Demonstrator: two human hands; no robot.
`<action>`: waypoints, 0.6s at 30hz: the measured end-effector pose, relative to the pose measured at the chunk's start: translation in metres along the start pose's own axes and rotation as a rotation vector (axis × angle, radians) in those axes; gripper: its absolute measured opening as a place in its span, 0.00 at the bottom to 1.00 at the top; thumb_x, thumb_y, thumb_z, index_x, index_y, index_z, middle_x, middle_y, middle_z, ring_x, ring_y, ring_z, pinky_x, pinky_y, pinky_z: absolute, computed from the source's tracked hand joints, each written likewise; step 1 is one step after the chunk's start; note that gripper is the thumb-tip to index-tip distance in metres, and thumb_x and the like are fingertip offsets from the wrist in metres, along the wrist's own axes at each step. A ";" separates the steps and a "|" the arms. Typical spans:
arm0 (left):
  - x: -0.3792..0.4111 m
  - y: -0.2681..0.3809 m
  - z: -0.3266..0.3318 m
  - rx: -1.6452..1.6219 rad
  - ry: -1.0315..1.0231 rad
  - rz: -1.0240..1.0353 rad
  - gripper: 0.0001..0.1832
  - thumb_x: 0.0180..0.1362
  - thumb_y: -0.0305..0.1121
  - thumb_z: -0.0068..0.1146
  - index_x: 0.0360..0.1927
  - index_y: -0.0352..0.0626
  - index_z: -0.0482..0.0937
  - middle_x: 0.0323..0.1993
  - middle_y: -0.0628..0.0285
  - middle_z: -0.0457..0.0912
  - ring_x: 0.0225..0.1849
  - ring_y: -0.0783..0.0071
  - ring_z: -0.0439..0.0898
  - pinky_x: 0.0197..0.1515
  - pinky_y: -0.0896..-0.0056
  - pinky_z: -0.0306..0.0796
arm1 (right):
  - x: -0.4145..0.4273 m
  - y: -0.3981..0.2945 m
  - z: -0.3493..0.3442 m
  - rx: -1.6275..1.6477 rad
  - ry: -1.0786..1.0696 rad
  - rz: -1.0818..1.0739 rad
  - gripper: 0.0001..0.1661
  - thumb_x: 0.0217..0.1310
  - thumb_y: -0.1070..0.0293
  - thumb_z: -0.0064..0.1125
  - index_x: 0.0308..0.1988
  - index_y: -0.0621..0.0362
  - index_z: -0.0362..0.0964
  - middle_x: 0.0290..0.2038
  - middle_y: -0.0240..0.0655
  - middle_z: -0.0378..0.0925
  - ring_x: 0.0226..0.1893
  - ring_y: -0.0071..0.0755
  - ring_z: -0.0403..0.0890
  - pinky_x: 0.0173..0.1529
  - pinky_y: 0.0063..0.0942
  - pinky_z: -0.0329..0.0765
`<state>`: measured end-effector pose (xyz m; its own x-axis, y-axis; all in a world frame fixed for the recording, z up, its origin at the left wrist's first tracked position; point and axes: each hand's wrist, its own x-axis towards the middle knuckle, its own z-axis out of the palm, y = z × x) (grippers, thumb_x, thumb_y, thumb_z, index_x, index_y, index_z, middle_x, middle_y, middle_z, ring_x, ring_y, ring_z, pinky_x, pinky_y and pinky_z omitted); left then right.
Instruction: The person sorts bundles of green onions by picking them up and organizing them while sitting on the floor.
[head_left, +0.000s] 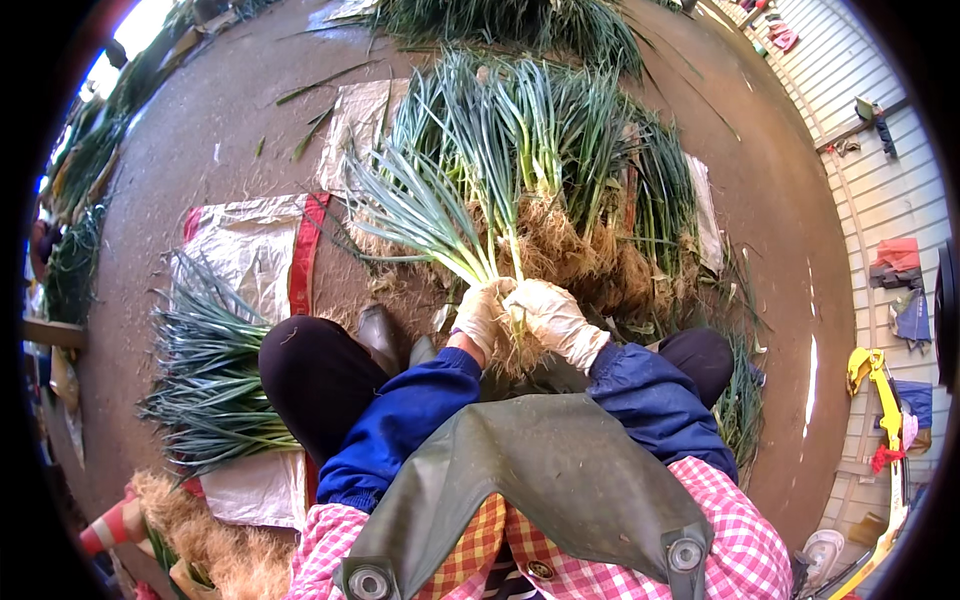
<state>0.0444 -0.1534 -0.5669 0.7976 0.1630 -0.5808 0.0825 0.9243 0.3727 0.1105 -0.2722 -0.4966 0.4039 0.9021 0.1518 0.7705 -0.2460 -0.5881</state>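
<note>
Before me, my left hand (481, 313) in a whitish glove holds a few long green onions (441, 234) low on their pale stalks. Their leaves fan up and to the left. My right hand (556, 321), also gloved, is closed right beside it on the stalk bases, its fingers touching the left glove. Tan roots (525, 351) hang below and between both hands. Just beyond lies a big heap of green onions (592, 142), leaves pointing away, with shaggy tan roots (555, 232) towards me. Whether both hands grip the same stalks is hard to tell.
At left, a bundle of onions (217, 382) rests on white woven sacking with a red stripe (251, 236). Fibrous roots (217, 544) pile at lower left near a red-and-white cone (112, 529). Another onion heap (517, 30) lies farther off. A yellow tool-like object (891, 412) stands at right.
</note>
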 end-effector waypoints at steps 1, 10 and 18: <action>0.001 0.004 -0.005 -0.002 0.023 0.017 0.06 0.56 0.31 0.54 0.33 0.40 0.78 0.25 0.61 0.80 0.26 0.69 0.79 0.32 0.68 0.76 | 0.000 -0.007 0.000 0.097 0.032 -0.037 0.05 0.57 0.68 0.54 0.33 0.55 0.75 0.32 0.41 0.77 0.36 0.46 0.78 0.41 0.36 0.74; -0.012 0.022 0.003 -0.296 -0.258 -0.072 0.08 0.57 0.32 0.53 0.38 0.39 0.77 0.29 0.59 0.80 0.30 0.68 0.80 0.38 0.67 0.77 | 0.018 0.077 -0.021 0.843 0.071 0.869 0.12 0.68 0.61 0.49 0.41 0.57 0.73 0.30 0.34 0.82 0.28 0.26 0.81 0.34 0.22 0.79; -0.032 0.021 0.011 -0.346 -0.155 -0.111 0.10 0.57 0.32 0.55 0.41 0.40 0.77 0.34 0.59 0.82 0.35 0.67 0.81 0.44 0.65 0.76 | 0.052 0.073 0.066 1.549 0.030 0.511 0.20 0.60 0.57 0.59 0.47 0.57 0.71 0.34 0.39 0.79 0.27 0.35 0.78 0.29 0.32 0.77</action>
<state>0.0274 -0.1433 -0.5327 0.8779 0.0264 -0.4780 -0.0124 0.9994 0.0323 0.1549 -0.2199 -0.5844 0.4704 0.8316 -0.2952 -0.6358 0.0873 -0.7669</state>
